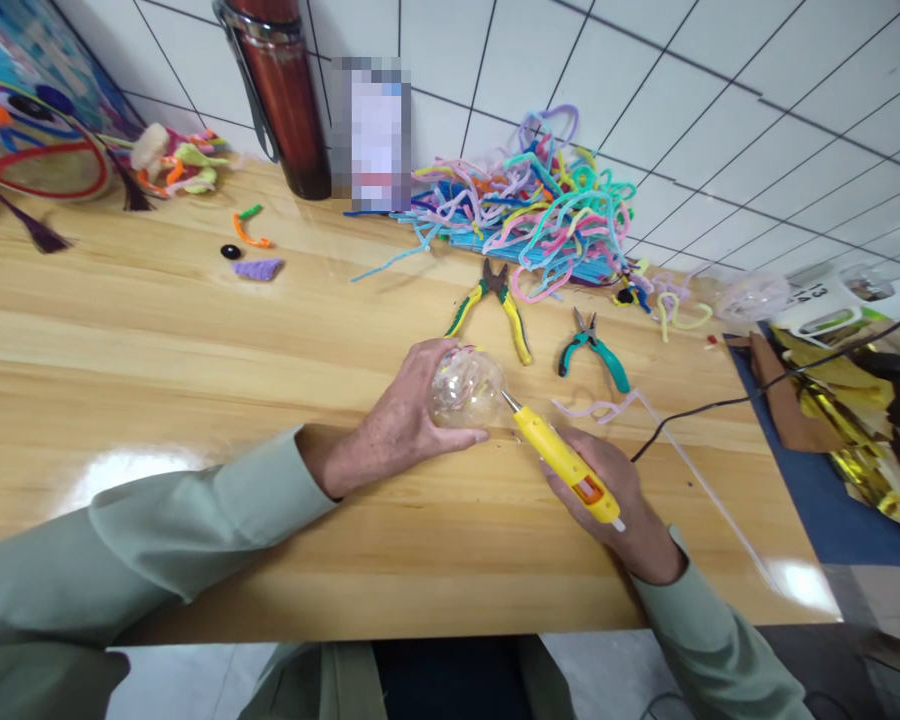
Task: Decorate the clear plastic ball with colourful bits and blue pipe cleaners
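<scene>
A clear, rounded plastic piece (471,392) is held in my left hand (412,405), with the thumb below it and the fingers around its far side. My right hand (604,475) grips a yellow hot glue gun (559,450). Its metal nozzle points up and left, at the right side of the clear piece; whether they touch I cannot tell. A white stub sticks out of the gun's rear end. Just beyond my hands lie pliers with yellow-green handles (521,330) and smaller pliers with teal handles (607,365).
A heap of coloured pipe cleaners (547,210) lies against the tiled wall. A red-brown thermos (289,100) stands left of it. The black cord (697,408) runs off right. Gold foil (870,470) lies at the right. A purple scrap (257,270) sits at left.
</scene>
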Demonstrator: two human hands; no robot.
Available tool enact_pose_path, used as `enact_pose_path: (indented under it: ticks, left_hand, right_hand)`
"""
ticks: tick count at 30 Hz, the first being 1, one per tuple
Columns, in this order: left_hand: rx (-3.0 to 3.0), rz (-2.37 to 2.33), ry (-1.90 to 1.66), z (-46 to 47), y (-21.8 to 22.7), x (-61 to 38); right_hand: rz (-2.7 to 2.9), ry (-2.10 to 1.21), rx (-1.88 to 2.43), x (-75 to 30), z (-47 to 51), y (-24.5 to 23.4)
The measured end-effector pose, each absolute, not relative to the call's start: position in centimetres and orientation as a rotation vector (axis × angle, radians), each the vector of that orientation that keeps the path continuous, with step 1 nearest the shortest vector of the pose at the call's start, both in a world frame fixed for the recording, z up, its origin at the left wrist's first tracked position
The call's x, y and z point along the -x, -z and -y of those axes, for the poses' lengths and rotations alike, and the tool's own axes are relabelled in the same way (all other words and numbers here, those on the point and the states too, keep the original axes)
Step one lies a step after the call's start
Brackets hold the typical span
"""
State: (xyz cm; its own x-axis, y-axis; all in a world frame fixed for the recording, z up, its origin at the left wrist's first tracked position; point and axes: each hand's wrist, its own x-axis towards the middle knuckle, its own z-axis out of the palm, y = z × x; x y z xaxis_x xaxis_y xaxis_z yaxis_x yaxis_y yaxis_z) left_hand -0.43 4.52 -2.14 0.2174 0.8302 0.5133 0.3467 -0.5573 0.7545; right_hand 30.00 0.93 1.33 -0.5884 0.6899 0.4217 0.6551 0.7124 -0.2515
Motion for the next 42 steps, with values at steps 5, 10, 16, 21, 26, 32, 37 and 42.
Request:
enact_pose_path:
  ticks: [5, 10, 16, 21, 26, 32, 37, 42]
  left_hand:
    - [-1.985, -1.114, -1.317, -4.52, 2.15, 0.30]
    - [-1.976, -1.125, -1.294, -4.53, 2.15, 0.31]
    - [-1.985, -1.120, -1.293, -4.48, 2.01, 0.46]
    - [-1.987, -1.117, -1.273, -4.44, 1.83, 0.50]
    - [-1.992, -1.120, -1.282, -4.41, 1.98, 0.48]
    - [-2.008, -1.119, -1.277, -4.39, 1.91, 0.48]
    - [-1.997, -1.116, -1.314, -4.38, 2.03, 0.40]
    - [-1.985, -1.118, -1.292, -4.34, 2.01, 0.49]
  right_hand:
    - [2.429, -0.121, 1.006, -30.31, -0.79, -0.99]
    - [2.444, -0.099, 1.037, -30.27, -0.97, -0.98]
    - [2.437, -0.124, 1.008, -30.24, -0.65, -1.10]
    - [2.425, -0.093, 1.092, -30.30, -0.68, -1.21]
    - [2.449, -0.111, 1.019, -30.13, -0.78, -1.34]
    - [2.394, -0.092, 1.062, -29.83, -0.71, -1.53]
    - [2.431, -0.105, 1.022, -29.86, -0.62, -1.69]
    - [2.406, -0.065, 1.049, -29.85, -0.62, -1.79]
